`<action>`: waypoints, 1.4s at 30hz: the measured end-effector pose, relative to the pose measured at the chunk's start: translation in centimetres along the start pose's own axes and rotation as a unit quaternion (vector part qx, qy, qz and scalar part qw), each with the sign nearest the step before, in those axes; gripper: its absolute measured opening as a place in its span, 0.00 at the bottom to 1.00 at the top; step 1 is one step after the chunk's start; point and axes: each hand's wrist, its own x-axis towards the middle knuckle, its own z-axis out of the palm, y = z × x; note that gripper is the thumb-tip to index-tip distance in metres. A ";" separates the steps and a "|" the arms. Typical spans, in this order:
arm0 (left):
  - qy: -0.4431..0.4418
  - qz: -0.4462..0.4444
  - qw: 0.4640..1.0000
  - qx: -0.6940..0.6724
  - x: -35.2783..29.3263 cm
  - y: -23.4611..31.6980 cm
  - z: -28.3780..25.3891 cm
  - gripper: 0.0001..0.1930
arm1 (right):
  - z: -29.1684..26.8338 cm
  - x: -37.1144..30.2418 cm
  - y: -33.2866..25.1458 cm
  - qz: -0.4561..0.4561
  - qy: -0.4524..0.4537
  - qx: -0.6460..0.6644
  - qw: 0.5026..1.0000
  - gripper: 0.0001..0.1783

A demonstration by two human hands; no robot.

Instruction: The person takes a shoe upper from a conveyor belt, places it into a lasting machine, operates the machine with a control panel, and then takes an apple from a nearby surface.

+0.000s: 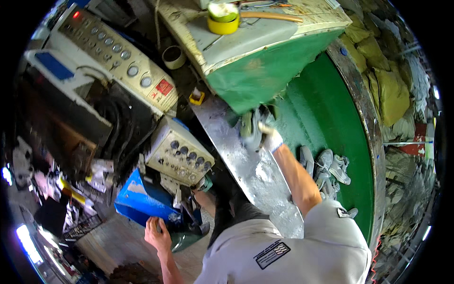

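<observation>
Pale grey shirt (293,255) up close, blurred grey shoe (250,133) in hand

Behind it curves a glossy green belt (350,118) with several grey lace-up shoes (324,160) lying loose. Work looks partway along: one shoe is being handled; whether the others are finished or waiting, I can't tell. Above a silver metal ledge (260,177), the white-gloved right hand (271,137) grips the blurred shoe.

A bulky green-sided housing (257,71) looms beside it, probably crowding the reach. Leftward stand a cream control cabinet with round dials (111,57) and a blue metal box (142,201); beside that, the bare left hand (158,234) curls, its grip unclear.
</observation>
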 end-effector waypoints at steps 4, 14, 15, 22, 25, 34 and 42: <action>-0.071 -0.206 0.938 -0.268 2.8 0.4 0.5 0.11 | 9.4 -11.4 7.8 0.017 -0.148 0.171 0.974 0.42; -0.190 -0.196 0.695 -0.665 12.4 -4.4 -3.0 0.16 | 33.8 -16.8 15.8 0.114 -0.211 -0.039 0.970 0.30; -0.180 -0.201 0.695 -0.667 12.1 -6.3 -3.1 0.13 | 34.8 -16.6 16.8 0.096 -0.203 -0.078 0.971 0.30; -0.009 -0.289 0.689 -0.664 11.4 -14.4 -2.9 0.07 | 41.2 -13.4 23.4 -0.004 -0.196 -0.232 0.953 0.31; 0.072 -0.296 0.667 -0.680 12.1 -15.5 -3.7 0.12 | 44.1 -12.2 25.1 -0.010 -0.208 -0.223 0.952 0.27; 0.197 -0.239 0.645 -0.698 13.6 -17.8 -6.2 0.26 | 50.8 -9.6 29.6 -0.029 -0.250 -0.144 0.957 0.26; 0.064 -0.351 0.516 -0.779 10.1 -14.6 -3.1 0.24 | 49.6 -8.7 32.0 -0.145 -0.181 -0.270 0.934 0.16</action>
